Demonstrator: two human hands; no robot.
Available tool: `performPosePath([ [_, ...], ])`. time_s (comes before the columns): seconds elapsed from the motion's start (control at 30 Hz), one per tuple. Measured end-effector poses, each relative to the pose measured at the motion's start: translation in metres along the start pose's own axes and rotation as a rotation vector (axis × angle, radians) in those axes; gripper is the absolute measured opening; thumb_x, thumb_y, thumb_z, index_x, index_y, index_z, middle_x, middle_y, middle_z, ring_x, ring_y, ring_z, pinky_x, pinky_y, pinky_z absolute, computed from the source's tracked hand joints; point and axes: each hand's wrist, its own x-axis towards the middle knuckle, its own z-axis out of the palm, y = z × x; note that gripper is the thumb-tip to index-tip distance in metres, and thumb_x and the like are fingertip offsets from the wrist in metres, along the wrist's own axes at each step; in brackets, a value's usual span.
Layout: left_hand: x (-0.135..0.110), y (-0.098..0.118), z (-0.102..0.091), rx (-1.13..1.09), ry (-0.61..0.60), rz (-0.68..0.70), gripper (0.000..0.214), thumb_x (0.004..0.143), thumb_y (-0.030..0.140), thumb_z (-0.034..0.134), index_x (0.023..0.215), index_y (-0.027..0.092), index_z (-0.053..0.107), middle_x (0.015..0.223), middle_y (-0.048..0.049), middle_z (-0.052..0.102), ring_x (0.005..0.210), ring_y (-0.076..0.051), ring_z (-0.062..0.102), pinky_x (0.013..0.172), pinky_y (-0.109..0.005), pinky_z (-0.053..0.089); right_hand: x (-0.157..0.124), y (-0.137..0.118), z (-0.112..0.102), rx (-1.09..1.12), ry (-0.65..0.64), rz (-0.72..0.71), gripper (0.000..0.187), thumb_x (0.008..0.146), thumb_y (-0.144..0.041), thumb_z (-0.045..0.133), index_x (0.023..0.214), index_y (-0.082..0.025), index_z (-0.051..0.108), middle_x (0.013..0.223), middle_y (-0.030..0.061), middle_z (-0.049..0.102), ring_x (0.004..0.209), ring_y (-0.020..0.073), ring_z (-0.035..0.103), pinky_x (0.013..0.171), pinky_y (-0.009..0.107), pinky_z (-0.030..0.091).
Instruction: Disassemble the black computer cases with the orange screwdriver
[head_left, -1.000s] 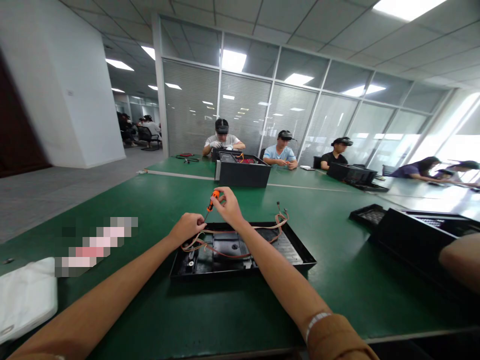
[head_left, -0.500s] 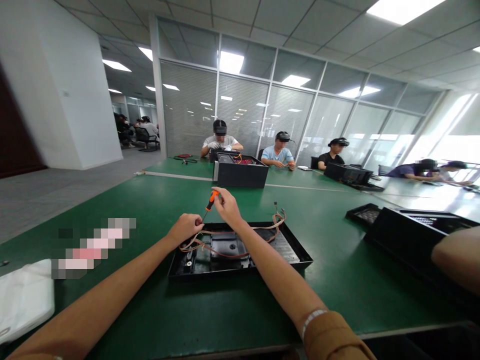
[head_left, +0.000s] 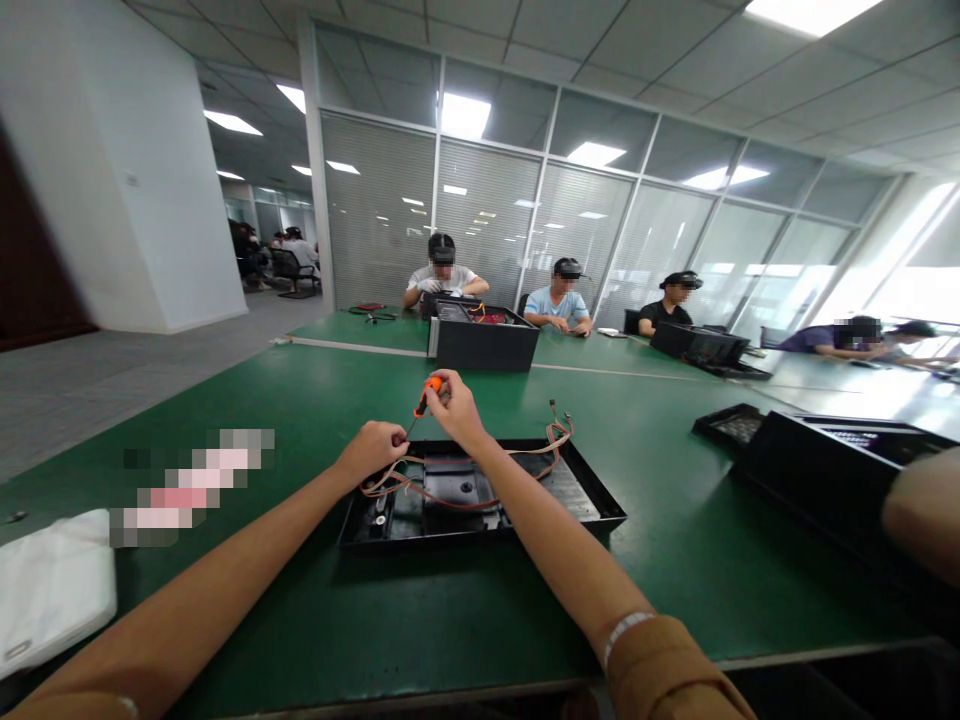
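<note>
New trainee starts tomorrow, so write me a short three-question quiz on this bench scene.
1. True or false: the right hand grips the orange-handled screwdriver.
2. The left hand is closed: A) by the screwdriver's tip, over the black panel; B) around the screwdriver's handle; C) around the right wrist.
3. Fill in: the brownish wires lie across the panel, which rests on a ___ table.
Key: 1 true; 2 A; 3 green.
</note>
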Motion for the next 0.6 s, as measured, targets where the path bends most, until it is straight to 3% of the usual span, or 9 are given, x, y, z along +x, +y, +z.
performPosePath([
  [0.23, 0.0003, 0.0004, -0.0003, 0.008, 0.002, 0.008, 0.019, 0.072, 0.029, 0.05, 0.066, 0.017, 0.063, 0.063, -0.001, 0.063, 0.055, -0.01, 0.053, 0.056, -0.02, 0.034, 0.0019, -0.0095, -0.0055, 0.045, -0.033, -0.013, 0.027, 0.078, -0.039, 0.051, 0.093, -0.018, 0.057, 0.089, 0.0037, 0.048, 0.066, 0.0093, 0.049, 0.053, 0.02, 0.048],
  [0.37, 0.0001, 0.0012, -0.0006, -0.005, 0.007, 0.005, 0.018, 0.072, 0.029, 0.051, 0.065, 0.017, 0.062, 0.062, -0.001, 0.062, 0.055, -0.01, 0.053, 0.056, -0.02, 0.035, 0.0041, -0.0089, -0.0054, 0.102, -0.081, 0.022, 0.033, 0.078, -0.038, 0.051, 0.106, -0.02, 0.056, 0.09, 0.0033, 0.044, 0.059, 0.0071, 0.048, 0.046, 0.019, 0.048],
  [0.47, -0.0003, 0.0015, -0.0007, -0.005, 0.008, -0.008, 0.018, 0.071, 0.029, 0.051, 0.064, 0.017, 0.062, 0.061, -0.0008, 0.062, 0.055, -0.01, 0.053, 0.056, -0.02, 0.034, 0.0046, -0.0076, -0.005, 0.093, -0.07, -0.011, 0.035, 0.082, -0.033, 0.046, 0.114, -0.02, 0.05, 0.093, 0.0041, 0.046, 0.065, 0.0087, 0.049, 0.052, 0.02, 0.049],
  [0.6, -0.0004, 0.0011, 0.0003, 0.002, 0.019, -0.009, 0.017, 0.071, 0.029, 0.052, 0.064, 0.016, 0.062, 0.061, -0.0008, 0.062, 0.055, -0.01, 0.053, 0.055, -0.019, 0.034, 0.0037, -0.0086, -0.0068, 0.009, -0.052, -0.08, 0.027, 0.084, -0.026, 0.041, 0.107, -0.018, 0.051, 0.092, 0.0042, 0.052, 0.072, 0.0106, 0.05, 0.064, 0.024, 0.049],
])
